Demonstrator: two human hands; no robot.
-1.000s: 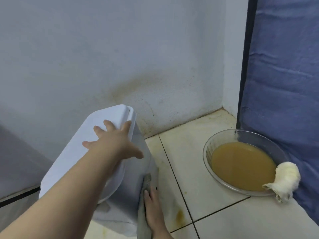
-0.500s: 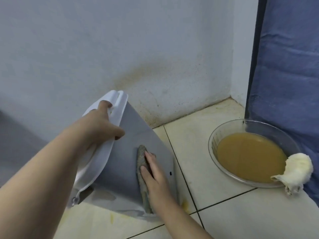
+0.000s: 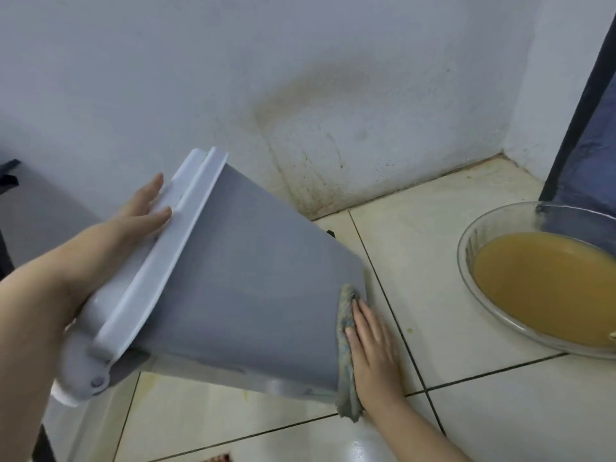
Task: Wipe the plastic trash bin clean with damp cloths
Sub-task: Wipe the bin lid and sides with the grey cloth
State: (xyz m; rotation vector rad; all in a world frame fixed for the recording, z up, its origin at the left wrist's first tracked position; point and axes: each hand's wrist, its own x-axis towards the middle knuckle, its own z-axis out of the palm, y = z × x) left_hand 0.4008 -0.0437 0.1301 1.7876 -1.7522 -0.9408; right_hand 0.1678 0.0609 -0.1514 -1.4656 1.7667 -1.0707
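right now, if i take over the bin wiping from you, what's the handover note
Left hand: flat on the white lid, fingers straight, steadying the tilted bin.
Right hand: flat, pressing the grey cloth against the bin's base end.
The bowl of murky yellow-brown water stands to the right.
Done: the upward-facing grey side looks clean.
To do, likely: the base end and the sides not in view.

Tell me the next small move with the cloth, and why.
Probably slide the cloth back up the grey side of the bin toward the lid: the right hand presses it flat at the base edge, and the left hand steadies the tilted bin.
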